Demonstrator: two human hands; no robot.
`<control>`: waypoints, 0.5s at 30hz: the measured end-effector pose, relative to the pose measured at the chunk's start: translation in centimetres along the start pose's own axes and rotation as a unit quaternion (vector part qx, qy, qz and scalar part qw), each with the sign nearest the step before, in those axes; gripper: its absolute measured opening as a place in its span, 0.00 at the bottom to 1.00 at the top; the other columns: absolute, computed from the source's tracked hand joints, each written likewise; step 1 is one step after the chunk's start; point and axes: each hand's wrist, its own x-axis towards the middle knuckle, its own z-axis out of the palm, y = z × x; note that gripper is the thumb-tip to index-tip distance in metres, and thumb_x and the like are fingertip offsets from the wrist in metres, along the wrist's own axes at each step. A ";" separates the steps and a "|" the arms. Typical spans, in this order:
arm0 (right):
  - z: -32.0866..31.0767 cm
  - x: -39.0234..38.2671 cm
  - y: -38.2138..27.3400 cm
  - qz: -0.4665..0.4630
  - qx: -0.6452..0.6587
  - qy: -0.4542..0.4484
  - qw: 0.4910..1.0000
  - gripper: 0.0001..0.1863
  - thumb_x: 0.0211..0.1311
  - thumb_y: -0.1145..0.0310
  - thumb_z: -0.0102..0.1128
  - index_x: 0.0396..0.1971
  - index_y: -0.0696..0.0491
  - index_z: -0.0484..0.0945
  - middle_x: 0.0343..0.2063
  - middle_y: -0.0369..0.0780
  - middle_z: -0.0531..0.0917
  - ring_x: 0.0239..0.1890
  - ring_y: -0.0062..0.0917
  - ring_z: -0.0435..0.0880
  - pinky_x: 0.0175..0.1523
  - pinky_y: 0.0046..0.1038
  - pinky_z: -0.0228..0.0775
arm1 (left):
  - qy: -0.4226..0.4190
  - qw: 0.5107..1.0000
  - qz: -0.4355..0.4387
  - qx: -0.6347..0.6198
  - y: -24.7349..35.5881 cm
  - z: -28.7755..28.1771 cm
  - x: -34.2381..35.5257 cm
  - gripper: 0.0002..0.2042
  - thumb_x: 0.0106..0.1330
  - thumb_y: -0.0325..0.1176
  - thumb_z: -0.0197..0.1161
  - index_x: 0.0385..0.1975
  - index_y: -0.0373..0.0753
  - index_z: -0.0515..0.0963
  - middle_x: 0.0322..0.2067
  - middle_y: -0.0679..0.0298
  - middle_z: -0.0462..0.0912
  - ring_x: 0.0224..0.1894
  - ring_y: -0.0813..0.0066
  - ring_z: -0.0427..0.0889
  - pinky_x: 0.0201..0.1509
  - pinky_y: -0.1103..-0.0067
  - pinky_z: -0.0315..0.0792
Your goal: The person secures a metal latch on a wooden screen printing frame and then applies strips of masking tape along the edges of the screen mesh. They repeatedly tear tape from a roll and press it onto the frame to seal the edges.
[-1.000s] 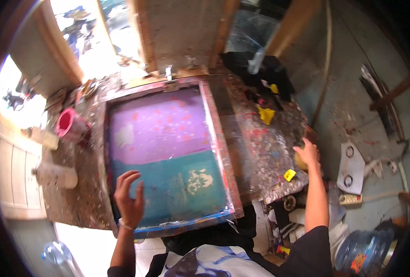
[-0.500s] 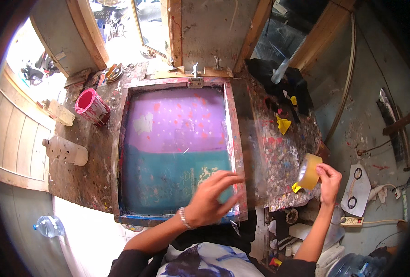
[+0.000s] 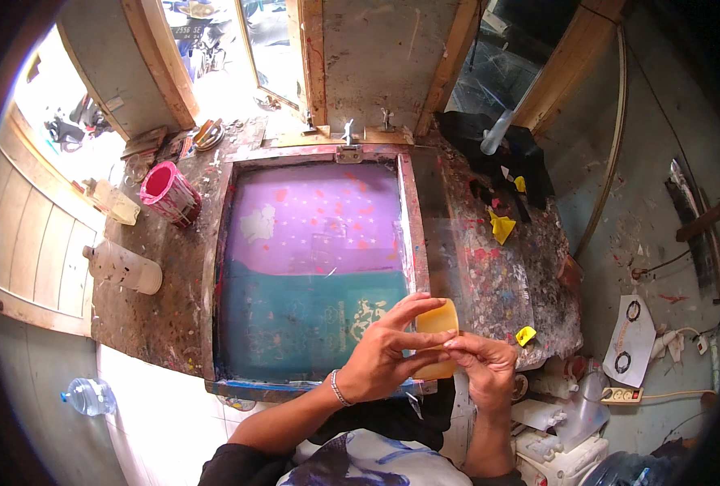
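A yellowish roll of tape (image 3: pixel 443 318) is held between my two hands, over the near right corner of a screen-printing frame (image 3: pixel 417 251). My left hand (image 3: pixel 380 356), with a bracelet at the wrist, has its fingers against the roll's side. The fingertips of my right hand (image 3: pixel 489 368) pinch at the roll's edge, touching or nearly touching the left fingertips. Whether a strip is lifted off the roll cannot be made out. Below, the frame's mesh (image 3: pixel 311 243) is purple in its far half and teal in its near half, with pale star and pattern marks.
Left of the frame stand a pink-smeared paint pot (image 3: pixel 170 194) and a whitish plastic bottle (image 3: pixel 125 269) lying on its side. Yellow scraps (image 3: pixel 502 228) and a black cloth (image 3: pixel 522 154) lie on the paint-crusted table (image 3: pixel 514 283). A hinge clamp (image 3: pixel 348 154) grips the frame's far edge.
My right hand has brought the tape roll left from over the table's right side to the frame's near right corner. My left hand has moved slightly right and met the roll.
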 end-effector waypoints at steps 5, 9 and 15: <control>3.1 -0.6 2.6 -0.005 0.185 -0.044 0.982 0.55 0.54 0.72 0.72 0.71 0.53 0.37 0.57 0.52 0.73 0.56 0.32 0.78 0.60 0.33 0.70 | 0.055 0.994 -0.052 0.077 0.4 -0.9 0.1 0.09 0.59 0.32 0.70 0.39 0.49 0.87 0.50 0.61 0.83 0.63 0.58 0.72 0.67 0.62 0.59; 5.2 0.0 4.5 -0.105 -0.114 -0.053 0.986 0.58 0.51 0.61 0.76 0.71 0.56 0.39 0.51 0.53 0.78 0.52 0.35 0.81 0.57 0.34 0.73 | 0.063 0.991 -0.051 0.106 3.0 -3.4 1.8 0.05 0.63 0.32 0.66 0.36 0.48 0.87 0.45 0.70 0.86 0.61 0.68 0.75 0.65 0.56 0.50; 5.4 3.0 1.8 -0.012 -0.100 -0.139 0.985 0.52 0.53 0.51 0.73 0.69 0.58 0.49 0.41 0.50 0.84 0.44 0.33 0.85 0.53 0.31 0.74 | 0.113 0.985 0.062 0.112 8.2 -8.3 5.1 0.06 0.63 0.30 0.65 0.37 0.41 0.87 0.43 0.63 0.87 0.54 0.69 0.81 0.64 0.64 0.61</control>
